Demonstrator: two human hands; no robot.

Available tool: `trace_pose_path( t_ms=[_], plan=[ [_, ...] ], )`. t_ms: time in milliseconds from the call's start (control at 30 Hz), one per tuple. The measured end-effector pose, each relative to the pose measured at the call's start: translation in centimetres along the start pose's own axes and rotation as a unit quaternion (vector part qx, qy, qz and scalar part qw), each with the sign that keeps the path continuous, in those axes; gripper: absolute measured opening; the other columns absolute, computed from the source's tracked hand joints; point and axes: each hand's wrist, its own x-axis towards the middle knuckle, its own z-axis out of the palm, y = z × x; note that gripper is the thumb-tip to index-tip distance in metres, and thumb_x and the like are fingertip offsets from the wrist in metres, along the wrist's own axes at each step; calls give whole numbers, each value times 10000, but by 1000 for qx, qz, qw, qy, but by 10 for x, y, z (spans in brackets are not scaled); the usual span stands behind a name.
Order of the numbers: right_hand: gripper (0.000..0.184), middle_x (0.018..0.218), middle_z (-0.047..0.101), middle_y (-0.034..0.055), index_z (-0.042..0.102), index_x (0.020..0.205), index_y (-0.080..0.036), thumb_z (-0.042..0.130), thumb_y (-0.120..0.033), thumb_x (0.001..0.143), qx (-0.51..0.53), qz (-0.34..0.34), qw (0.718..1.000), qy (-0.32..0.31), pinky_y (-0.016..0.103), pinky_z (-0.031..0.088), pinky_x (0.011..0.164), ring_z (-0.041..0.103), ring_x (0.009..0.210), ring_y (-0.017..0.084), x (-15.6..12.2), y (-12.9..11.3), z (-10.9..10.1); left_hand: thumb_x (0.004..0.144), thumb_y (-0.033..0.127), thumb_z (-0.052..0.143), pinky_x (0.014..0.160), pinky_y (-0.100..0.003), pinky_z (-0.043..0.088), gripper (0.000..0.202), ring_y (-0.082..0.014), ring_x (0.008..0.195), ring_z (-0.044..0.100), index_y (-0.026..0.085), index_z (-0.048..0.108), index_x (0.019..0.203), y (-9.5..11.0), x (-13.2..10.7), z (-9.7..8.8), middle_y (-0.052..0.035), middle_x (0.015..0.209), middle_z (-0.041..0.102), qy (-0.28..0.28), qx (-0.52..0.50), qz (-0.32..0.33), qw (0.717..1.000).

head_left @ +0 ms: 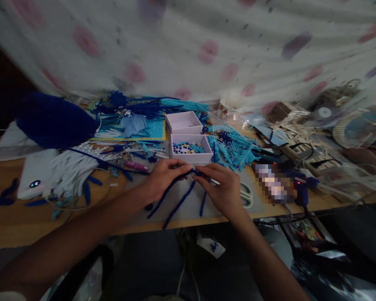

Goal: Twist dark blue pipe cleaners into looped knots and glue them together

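Both my hands meet over the grey mat (pixel 188 205) at the table's front edge. My left hand (pixel 164 175) pinches the top of dark blue pipe cleaners (pixel 175 200), whose ends trail toward me. My right hand (pixel 222 186) pinches the same bundle from the right, fingertips touching a small shiny piece between the hands. Just beyond the fingers stands a pale pink box (pixel 191 149) holding beads, with a second empty pink box (pixel 183 122) behind it.
Turquoise fringed pieces (pixel 235 150) lie right of the boxes. A blue glue gun (pixel 301 186) rests at right. White gloves (pixel 70 169), a white device (pixel 34 175), a large dark blue plush shape (pixel 53 119) sit left. Spotted cloth (pixel 188 42) hangs behind.
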Motion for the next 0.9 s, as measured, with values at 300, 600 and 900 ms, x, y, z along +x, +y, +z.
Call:
trace_pose_path(
  t_ms=[300,600,900],
  plan=[
    [99,858,755,67,788,953,-193,720,-187,881,-75,-85,992,-59,265,538,665,705,741,162,6,-1,-10,705,347,835,787,-287,470,183,-158,760,613,181,768,743,2,-2,-3,-4,763,720,-13,135,91,987],
    [177,875,757,60,805,988,-214,699,-151,860,-46,-47,996,-54,264,524,656,696,732,160,5,-4,-10,606,328,901,721,-276,471,280,-142,717,614,173,753,786,-4,1,-3,1,770,722,-27,105,52,993],
    [279,731,749,26,820,1022,-213,809,-297,756,188,201,961,19,277,532,602,662,613,159,-9,2,10,729,263,811,773,-284,495,200,-160,808,663,189,745,903,-7,1,-5,-16,859,749,-12,168,130,977]
  ],
)
